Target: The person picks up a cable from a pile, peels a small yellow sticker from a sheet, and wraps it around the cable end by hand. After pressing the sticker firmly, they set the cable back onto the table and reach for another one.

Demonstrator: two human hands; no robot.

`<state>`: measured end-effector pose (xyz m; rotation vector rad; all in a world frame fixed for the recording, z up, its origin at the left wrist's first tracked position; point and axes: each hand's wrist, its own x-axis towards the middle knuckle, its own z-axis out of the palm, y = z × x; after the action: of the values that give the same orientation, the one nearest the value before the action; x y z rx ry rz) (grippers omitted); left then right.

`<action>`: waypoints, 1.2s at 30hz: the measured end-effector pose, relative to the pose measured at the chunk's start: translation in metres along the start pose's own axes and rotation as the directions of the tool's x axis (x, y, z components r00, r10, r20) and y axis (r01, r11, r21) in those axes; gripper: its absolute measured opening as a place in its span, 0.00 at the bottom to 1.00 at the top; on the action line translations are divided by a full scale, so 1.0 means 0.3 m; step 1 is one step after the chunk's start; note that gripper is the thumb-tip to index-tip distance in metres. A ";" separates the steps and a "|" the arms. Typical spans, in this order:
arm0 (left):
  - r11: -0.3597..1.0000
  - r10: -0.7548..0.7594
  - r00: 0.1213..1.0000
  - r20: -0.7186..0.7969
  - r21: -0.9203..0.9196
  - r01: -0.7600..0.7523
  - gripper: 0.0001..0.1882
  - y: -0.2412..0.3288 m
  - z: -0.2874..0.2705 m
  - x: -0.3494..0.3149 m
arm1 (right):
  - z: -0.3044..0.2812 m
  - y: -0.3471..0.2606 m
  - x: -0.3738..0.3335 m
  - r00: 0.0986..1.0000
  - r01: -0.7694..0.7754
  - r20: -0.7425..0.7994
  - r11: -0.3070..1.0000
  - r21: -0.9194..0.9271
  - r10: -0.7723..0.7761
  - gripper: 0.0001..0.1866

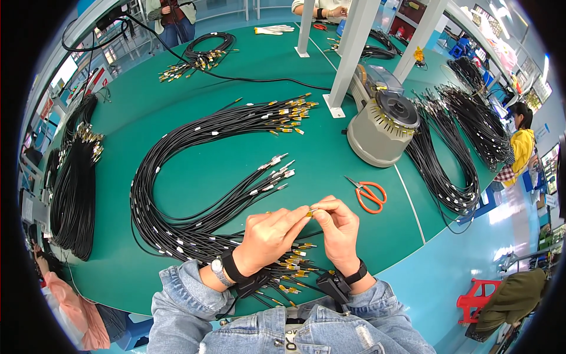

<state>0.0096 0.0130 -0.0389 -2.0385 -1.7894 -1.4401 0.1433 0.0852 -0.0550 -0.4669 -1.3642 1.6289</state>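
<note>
My left hand (268, 236) and my right hand (337, 227) meet over the near part of the green table, fingertips pinched together. Between them is the small end of a black cable, with a yellow piece (311, 213) and a bit of metal showing; the fingers cover the rest. Under and behind my hands lies a large C-shaped bundle of black cables (144, 177). White tags dot its length, and its ends carry metal connectors and yellow pieces. Orange-handled scissors (371, 197) lie to the right of my right hand, not touched.
A round grey machine (380, 133) stands beyond the scissors, beside white metal posts (348, 65). More cable bundles lie at the left edge (73, 200), far left (209, 50) and right (448, 153). White gloves (274, 29) rest at the back. Co-workers are around the table; a red stool (476, 301) stands at right.
</note>
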 end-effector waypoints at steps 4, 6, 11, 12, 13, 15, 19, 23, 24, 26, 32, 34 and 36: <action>0.999 0.028 1.000 -0.010 0.037 -0.028 0.13 0.011 0.000 0.008 | 0.000 -0.005 0.000 1.000 0.001 -0.011 1.000 0.024 -0.001 0.04; 0.998 0.037 0.999 0.001 0.056 -0.037 0.13 0.011 0.000 0.013 | 0.002 -0.003 0.000 1.000 -0.003 -0.023 1.000 0.022 0.004 0.04; 0.997 0.075 0.995 -0.066 0.014 -0.074 0.13 -0.005 0.017 0.017 | 0.009 0.005 0.000 0.998 -0.035 -0.044 0.998 0.048 0.038 0.04; 0.997 0.083 0.993 -0.084 0.007 -0.083 0.13 -0.006 0.021 0.020 | 0.008 0.005 0.000 0.998 -0.046 -0.044 0.997 0.063 0.049 0.04; 0.996 0.091 0.991 -0.102 0.000 -0.091 0.13 -0.006 0.025 0.023 | 0.007 0.004 0.000 0.998 -0.036 -0.056 0.998 0.057 0.040 0.04; 0.994 0.109 0.987 -0.117 -0.013 -0.111 0.12 0.001 0.027 0.029 | 0.005 0.003 0.000 0.998 -0.045 -0.047 0.997 0.066 0.048 0.04; 0.998 -0.006 1.000 -0.017 -0.058 0.005 0.10 0.024 0.018 0.039 | 0.000 0.006 -0.004 0.998 -0.048 -0.047 0.995 0.089 0.052 0.04; 0.999 -0.014 0.999 -0.031 -0.046 0.013 0.08 0.022 0.024 0.039 | 0.000 0.014 -0.004 0.997 -0.051 -0.046 0.994 0.099 0.056 0.04; 0.999 -0.021 0.999 -0.030 -0.042 0.020 0.08 0.021 0.026 0.040 | -0.001 0.016 -0.004 0.997 -0.053 -0.047 0.994 0.097 0.058 0.04; 0.999 -0.038 0.999 -0.032 -0.032 0.037 0.07 0.023 0.028 0.040 | -0.001 0.019 -0.002 0.998 -0.038 -0.049 0.995 0.089 0.043 0.04; 0.997 -0.079 0.995 -0.054 -0.028 0.078 0.06 0.034 0.040 0.029 | -0.009 0.027 -0.001 0.997 -0.022 -0.070 1.000 -0.009 0.021 0.04; 0.996 -0.091 0.994 -0.061 -0.028 0.089 0.06 0.024 0.050 0.027 | -0.019 0.040 0.004 0.996 -0.028 -0.082 1.000 -0.010 0.027 0.05; 0.991 -0.130 0.991 -0.029 -0.029 0.129 0.06 0.008 0.063 0.022 | -0.019 0.063 0.009 0.994 -0.046 -0.099 0.999 -0.007 0.045 0.05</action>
<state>0.0217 0.0283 -0.0437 -1.9339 -1.9329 -1.5274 0.1387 0.0915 -0.0732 -0.5803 -1.2970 1.6150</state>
